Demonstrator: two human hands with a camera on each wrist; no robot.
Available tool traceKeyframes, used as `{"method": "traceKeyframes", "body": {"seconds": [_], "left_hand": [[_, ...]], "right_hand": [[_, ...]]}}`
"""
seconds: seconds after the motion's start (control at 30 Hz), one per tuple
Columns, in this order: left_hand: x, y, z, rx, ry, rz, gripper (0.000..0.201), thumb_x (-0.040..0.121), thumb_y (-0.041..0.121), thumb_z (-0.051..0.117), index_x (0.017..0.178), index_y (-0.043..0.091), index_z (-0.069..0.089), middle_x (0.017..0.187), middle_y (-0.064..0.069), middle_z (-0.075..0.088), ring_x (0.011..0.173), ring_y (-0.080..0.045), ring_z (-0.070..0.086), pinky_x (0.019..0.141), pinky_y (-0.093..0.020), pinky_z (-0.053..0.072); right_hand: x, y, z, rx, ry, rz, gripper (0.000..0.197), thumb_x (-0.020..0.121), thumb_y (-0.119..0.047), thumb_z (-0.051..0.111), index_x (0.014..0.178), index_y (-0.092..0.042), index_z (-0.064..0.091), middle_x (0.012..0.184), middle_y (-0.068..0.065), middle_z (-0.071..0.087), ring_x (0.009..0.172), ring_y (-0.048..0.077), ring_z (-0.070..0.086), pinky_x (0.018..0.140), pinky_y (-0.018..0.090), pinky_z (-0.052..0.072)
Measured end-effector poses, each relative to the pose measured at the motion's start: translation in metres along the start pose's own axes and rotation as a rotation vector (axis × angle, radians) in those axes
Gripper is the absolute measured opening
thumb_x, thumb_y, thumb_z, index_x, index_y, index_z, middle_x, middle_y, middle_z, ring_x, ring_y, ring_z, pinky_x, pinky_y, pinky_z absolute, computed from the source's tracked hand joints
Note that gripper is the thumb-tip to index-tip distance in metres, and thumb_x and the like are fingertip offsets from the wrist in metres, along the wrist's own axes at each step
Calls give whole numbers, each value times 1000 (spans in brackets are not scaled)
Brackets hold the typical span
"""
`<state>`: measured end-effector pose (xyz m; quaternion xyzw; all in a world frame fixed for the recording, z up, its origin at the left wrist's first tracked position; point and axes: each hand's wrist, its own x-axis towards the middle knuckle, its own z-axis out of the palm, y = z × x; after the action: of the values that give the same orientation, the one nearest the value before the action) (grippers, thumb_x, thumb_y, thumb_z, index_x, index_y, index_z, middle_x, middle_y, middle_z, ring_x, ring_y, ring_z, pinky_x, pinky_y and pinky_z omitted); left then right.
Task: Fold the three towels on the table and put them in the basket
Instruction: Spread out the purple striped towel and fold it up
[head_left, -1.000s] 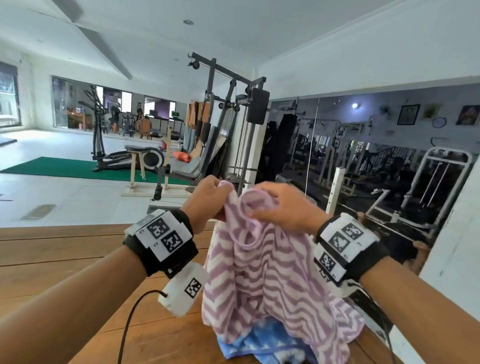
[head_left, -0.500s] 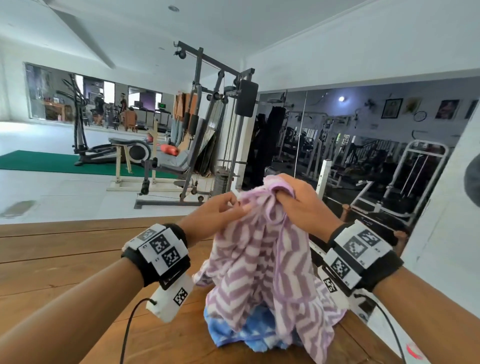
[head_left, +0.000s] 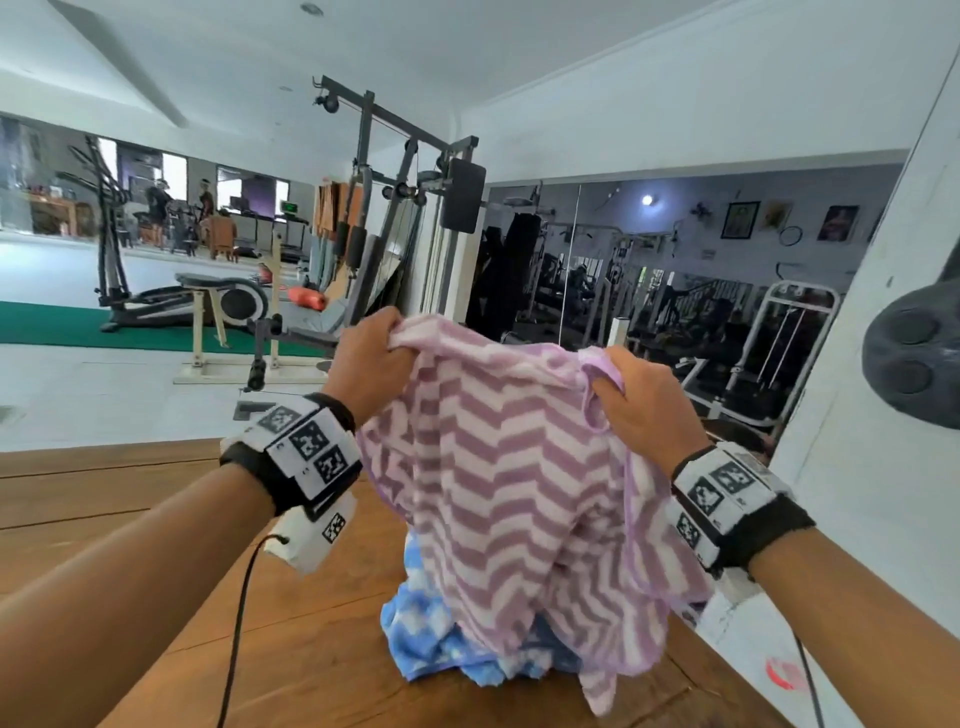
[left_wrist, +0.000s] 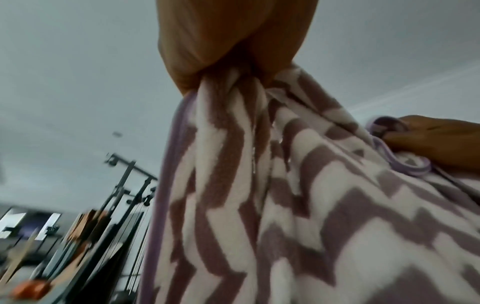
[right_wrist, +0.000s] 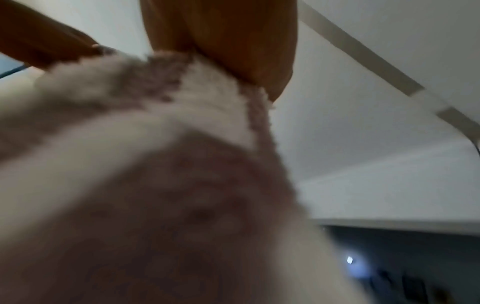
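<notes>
A purple-and-white zigzag towel (head_left: 514, 488) hangs in the air over the wooden table (head_left: 130, 499). My left hand (head_left: 371, 364) grips its top edge on the left, and my right hand (head_left: 641, 400) grips the top edge on the right. The towel's lower end drapes onto a crumpled blue-and-white towel (head_left: 431, 639) lying on the table. In the left wrist view the zigzag towel (left_wrist: 272, 205) bunches out of my left hand (left_wrist: 233, 47), with the right hand (left_wrist: 436, 142) at the far right. The right wrist view is a blur of towel (right_wrist: 155, 164). No basket is in view.
The table's right edge runs close beside a white wall and a large mirror (head_left: 675, 260). Beyond the table's far edge stand a weight machine (head_left: 395, 234) and an elliptical trainer (head_left: 156, 291). A cable (head_left: 239, 623) hangs from my left wrist over the table.
My hands have moved apart along the towel's top edge, spreading it wider. The towel was bunched between both hands before; now it hangs flatter.
</notes>
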<state>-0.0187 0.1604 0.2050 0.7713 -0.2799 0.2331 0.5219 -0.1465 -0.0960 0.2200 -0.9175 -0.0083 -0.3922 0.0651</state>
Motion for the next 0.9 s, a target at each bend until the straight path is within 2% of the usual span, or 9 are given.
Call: {"method": "traceKeyframes", "body": {"seconds": [0.17,0.27,0.37,0.47,0.57,0.67,0.73,0.8,0.9], "left_hand": [[4,47,-1,-149,118,60,7,90,9,45,86,4,49,71,1,48,63,-16,42,58,-30,38],[2,67,2,-162,79,15,8,89,10,50,96,6,49,82,-2,53,73,-19,50,65,-36,46],[-9,82,8,-95,-127,15,59,74,12,67,126,16,39,117,-7,54,100,-23,55,89,-42,51],[-33,99,21,43,-478,185,96,63,29,71,146,32,22,122,10,48,111,-14,47,108,-43,33],[-50,94,45,73,-735,141,61,79,21,71,134,22,43,108,5,63,96,-13,61,91,-35,52],[-51,68,53,204,-373,76,5,86,12,57,91,13,59,86,-4,64,79,-23,62,77,-42,56],[-52,57,43,334,-221,-47,5,85,8,52,88,11,54,84,-7,62,80,-29,60,74,-40,55],[-59,52,31,415,-309,-165,23,83,8,56,106,12,51,98,-9,62,91,-29,61,79,-40,54],[-83,73,26,297,-609,-114,87,76,17,76,145,19,24,141,-6,42,124,-26,46,103,-40,42]], "right_hand": [[9,-17,-25,65,-81,-3,53,77,-62,63,109,-21,50,87,-6,59,76,15,58,65,31,47],[12,-20,-29,27,-158,-97,46,83,-45,67,117,-18,48,95,-1,60,86,22,60,72,33,50],[13,-20,-34,215,-87,-50,37,84,-31,69,110,-13,50,92,-3,58,79,14,56,64,8,39],[8,-24,-44,409,-251,-1,64,75,-32,79,127,-19,44,109,-7,58,96,9,57,78,15,43],[-2,-22,-47,431,-436,-41,78,69,-23,84,133,-22,39,117,-3,56,106,15,57,88,26,48],[-17,-4,-38,262,-603,-39,72,69,-13,79,128,-24,40,113,-1,57,102,18,59,88,33,51],[-29,11,-31,66,-646,-25,52,77,-16,70,122,-25,44,111,-3,58,102,19,58,89,35,50],[-40,16,-32,55,-594,26,25,86,-16,60,110,-16,53,103,-1,60,98,22,58,83,30,48],[-45,3,-29,207,-440,-3,14,87,-15,60,95,-4,61,92,6,62,88,24,59,69,26,43]]}}
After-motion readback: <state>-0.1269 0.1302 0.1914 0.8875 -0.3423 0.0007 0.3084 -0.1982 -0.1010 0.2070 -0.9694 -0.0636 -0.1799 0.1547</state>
